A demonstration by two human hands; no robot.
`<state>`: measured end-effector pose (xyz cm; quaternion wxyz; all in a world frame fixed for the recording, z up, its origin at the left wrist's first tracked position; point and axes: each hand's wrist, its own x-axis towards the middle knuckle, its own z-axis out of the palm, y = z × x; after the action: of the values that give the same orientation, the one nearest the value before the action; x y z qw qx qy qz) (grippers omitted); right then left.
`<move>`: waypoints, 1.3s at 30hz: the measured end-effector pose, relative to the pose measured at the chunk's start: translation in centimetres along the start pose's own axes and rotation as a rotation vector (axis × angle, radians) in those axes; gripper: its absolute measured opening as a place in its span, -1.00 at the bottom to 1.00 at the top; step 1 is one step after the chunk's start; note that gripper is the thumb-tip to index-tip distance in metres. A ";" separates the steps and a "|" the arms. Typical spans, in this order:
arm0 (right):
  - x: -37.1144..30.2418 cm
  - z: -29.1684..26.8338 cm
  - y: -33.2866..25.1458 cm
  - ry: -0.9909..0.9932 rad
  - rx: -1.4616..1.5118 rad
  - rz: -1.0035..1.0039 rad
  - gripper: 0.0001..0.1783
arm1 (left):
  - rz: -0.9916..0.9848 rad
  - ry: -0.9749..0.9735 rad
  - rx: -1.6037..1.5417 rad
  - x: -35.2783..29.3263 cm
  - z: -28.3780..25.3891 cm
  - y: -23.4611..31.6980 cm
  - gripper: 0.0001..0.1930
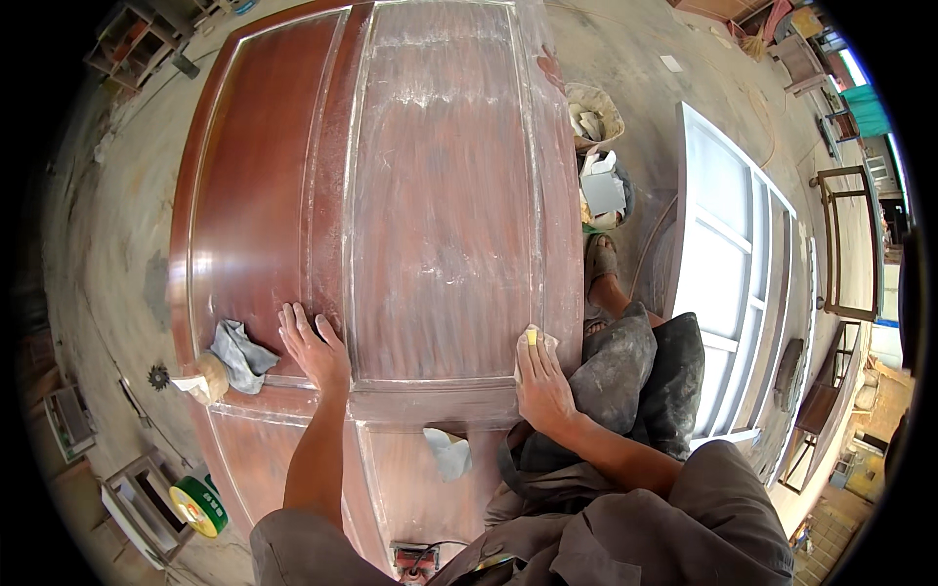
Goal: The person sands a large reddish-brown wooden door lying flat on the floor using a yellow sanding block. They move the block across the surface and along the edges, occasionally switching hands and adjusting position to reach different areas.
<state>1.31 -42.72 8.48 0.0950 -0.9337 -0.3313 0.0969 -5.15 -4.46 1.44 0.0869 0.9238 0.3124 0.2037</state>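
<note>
A large reddish-brown wooden panel door (440,244) lies flat before me, with pale dust over its right panel and a glossier left panel. My left hand (318,350) rests on it with fingers spread, holding nothing. At the door's right edge my right hand (543,391) presses a small tan piece of sandpaper (551,345) to the wood; a yellow wrap shows at a fingertip. A crumpled grey sheet (242,356) lies left of my left hand. Between my forearms is a curled grey sandpaper sheet (447,453) on the door.
Two filled buckets stand beyond the right edge, one with a rim (616,112), near a sandalled foot (604,262). Further right a white framed panel (723,234) leans. A red power tool (416,561) sits at the bottom, and a green round tin (198,505) at lower left.
</note>
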 end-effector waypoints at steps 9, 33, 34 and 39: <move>7.3 -0.6 2.6 -0.030 0.004 -0.025 -0.18 | -0.003 -0.010 0.002 0.3 -0.2 0.1 -0.48; 25.4 -1.6 11.7 0.138 -0.072 -0.197 -0.22 | -0.038 -0.061 0.000 1.5 -0.3 1.6 -0.44; 22.9 -1.2 10.7 0.093 -0.075 -0.209 -0.22 | -0.046 -0.077 0.014 0.7 -0.6 1.3 -0.44; 6.9 -1.7 3.7 -0.234 0.003 -0.394 -0.27 | -0.066 -0.079 0.046 0.6 -1.3 0.6 -0.43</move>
<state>9.16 -41.34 8.43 0.0745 -0.8332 -0.5159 0.1845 -4.94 -4.48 2.97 0.0847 0.9221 0.3434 0.1568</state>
